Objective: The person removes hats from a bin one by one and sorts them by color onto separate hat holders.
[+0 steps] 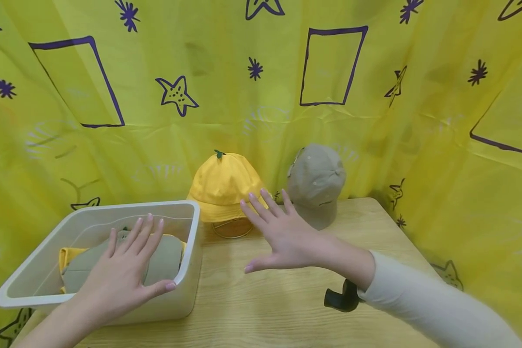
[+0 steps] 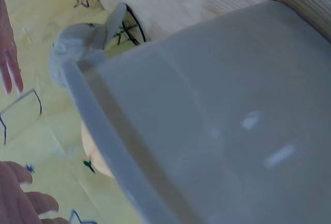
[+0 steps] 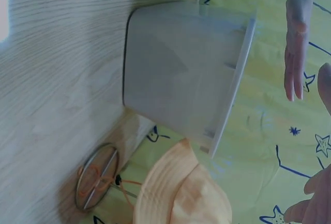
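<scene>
My left hand (image 1: 123, 273) hovers over a white plastic bin (image 1: 174, 295), its fingers spread and nothing in them. Inside the bin lie a grey-green cap (image 1: 167, 253) and some yellow cloth (image 1: 71, 255), partly hidden by that hand. Fingers straight and apart, my right hand (image 1: 282, 237) is held above the table in front of two hats, holding nothing. A yellow bucket hat (image 1: 226, 179) with a green sprout on top sits on a wire stand (image 1: 232, 229). To its right is a khaki baseball cap (image 1: 317, 179), brim toward me; its support is mostly hidden in the head view.
The wooden table (image 1: 252, 299) carries the bin at the left and the hats along its back edge. A yellow curtain (image 1: 226, 43) with purple drawings hangs behind and around it. A black wrist device (image 1: 343, 297) shows under my right sleeve.
</scene>
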Demonstrator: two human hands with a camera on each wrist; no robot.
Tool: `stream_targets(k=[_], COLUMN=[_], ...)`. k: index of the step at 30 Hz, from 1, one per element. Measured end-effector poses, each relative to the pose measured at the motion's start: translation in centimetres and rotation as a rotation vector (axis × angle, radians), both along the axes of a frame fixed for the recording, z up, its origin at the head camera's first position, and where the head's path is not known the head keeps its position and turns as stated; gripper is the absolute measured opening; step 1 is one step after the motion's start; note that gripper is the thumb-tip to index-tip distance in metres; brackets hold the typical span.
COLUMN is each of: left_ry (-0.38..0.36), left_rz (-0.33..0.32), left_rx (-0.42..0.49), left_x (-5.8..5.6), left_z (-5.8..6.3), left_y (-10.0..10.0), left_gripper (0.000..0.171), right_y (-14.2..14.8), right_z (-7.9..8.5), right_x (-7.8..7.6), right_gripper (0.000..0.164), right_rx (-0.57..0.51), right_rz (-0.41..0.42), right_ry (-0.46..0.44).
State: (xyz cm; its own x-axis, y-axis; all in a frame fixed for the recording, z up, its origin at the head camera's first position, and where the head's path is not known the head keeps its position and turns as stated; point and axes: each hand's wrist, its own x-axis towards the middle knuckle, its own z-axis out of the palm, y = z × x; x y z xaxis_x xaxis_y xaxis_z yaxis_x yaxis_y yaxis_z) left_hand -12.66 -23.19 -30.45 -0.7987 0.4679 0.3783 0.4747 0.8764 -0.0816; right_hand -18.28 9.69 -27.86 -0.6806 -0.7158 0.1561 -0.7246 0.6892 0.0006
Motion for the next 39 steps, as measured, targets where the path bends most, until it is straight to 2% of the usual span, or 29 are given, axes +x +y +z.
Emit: stream_targets(k=[5,12,15,19,25,29,34,39], left_ry=[0.036,0.129,0.136,0.172,0.199,0.209,0.282,0.297], left_rz=[-0.006,-0.021,-0.016,-0.044,-0.078,-0.075,-0.074,-0.049], left_rx=[0.026,0.019,0.014,0.028,0.065,0.078,0.095,0.130], left_x=[0.5,1.2,1.4,1.6,1.8,1.8,1.4,1.4], left_z=[-1.1,-2.1,-2.3,-2.6,-2.5,-2.6,-3.2,-3.8], left_y=[-1.9,-4.4,-5.4,-6.7,-8.5,-9.9,-11.7,-13.9], left_gripper=[0.110,0.109,0.109,0.105,0.102,0.103,0.098,0.098], right_y=[-1.1,-3.2,-4.3,-5.7,-7.3,-8.5,-9.6,-10.6], right_z=[-0.2,-0.4,-0.6,-0.7,-0.8,-1.2,-1.6,-2.3], right_x=[0.1,0.6,1.0,1.6,2.3,2.5,3.0,3.5], right_gripper=[0.109,0.109,0.108,0.109,0.110,0.110,0.110,0.108], right_rx=[0.018,0.014,0.042,0.074,0.086,0.111,0.116,0.126], right_rz=[0.013,0.034,0.053,0.094,0.125,0.132,0.137,0.150], right_ry=[-0.004,-0.042,-0.004,0.061,0.093,0.107,0.146,0.198])
